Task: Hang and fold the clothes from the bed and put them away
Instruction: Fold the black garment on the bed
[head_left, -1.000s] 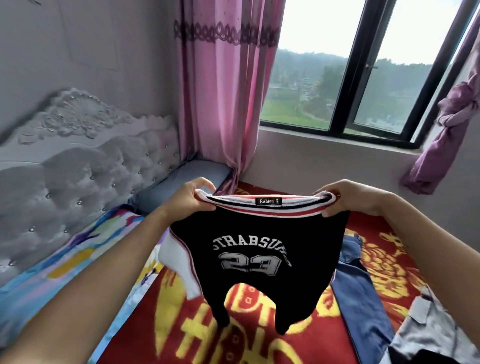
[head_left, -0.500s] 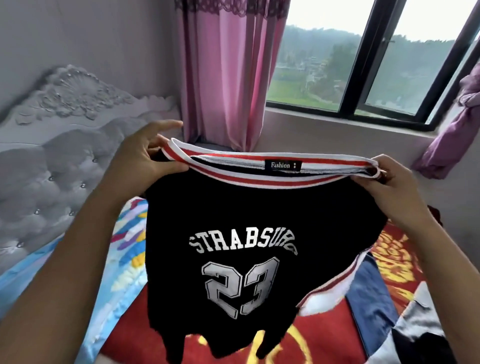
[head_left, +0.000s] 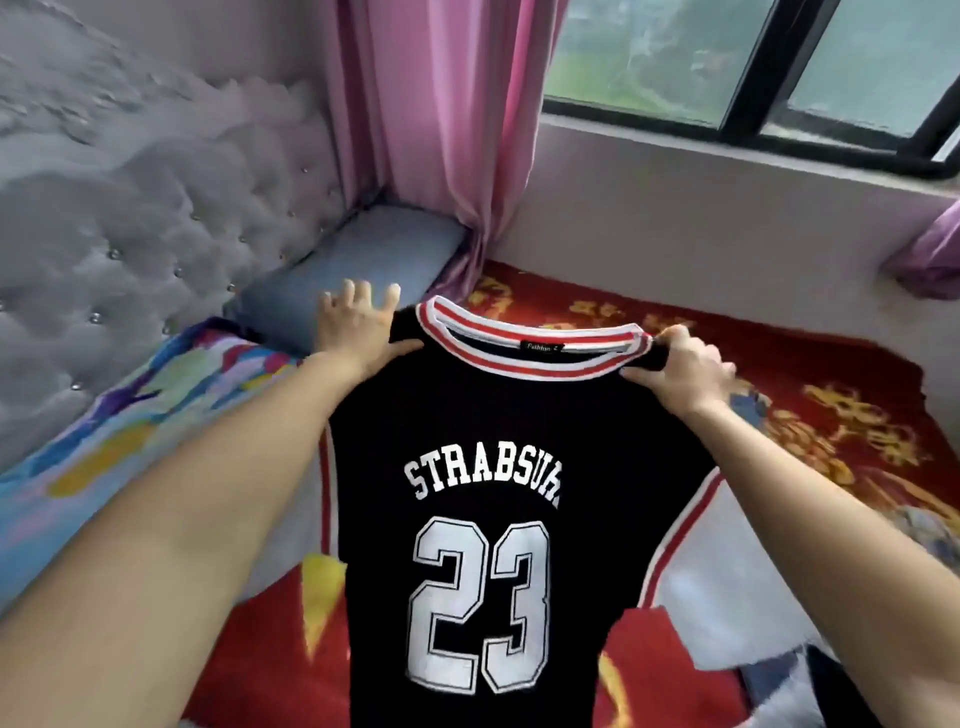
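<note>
Both bare forearms reach forward, set apart. The left grip (head_left: 358, 332) has its fingers straight and fanned upward, thumb laid across one shoulder of the shirt (head_left: 467, 441), pinching it. The right grip (head_left: 680, 369) curls, knuckles up, round the other shoulder.

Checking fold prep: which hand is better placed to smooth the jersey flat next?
Probably the left hand: its fingers are splayed straight and only the thumb pinches the jersey. The right hand grips the other shoulder.

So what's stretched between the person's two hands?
In the head view, the striped collar of the black jersey spans from the left hand to the right hand, with a small label at its middle.
</note>
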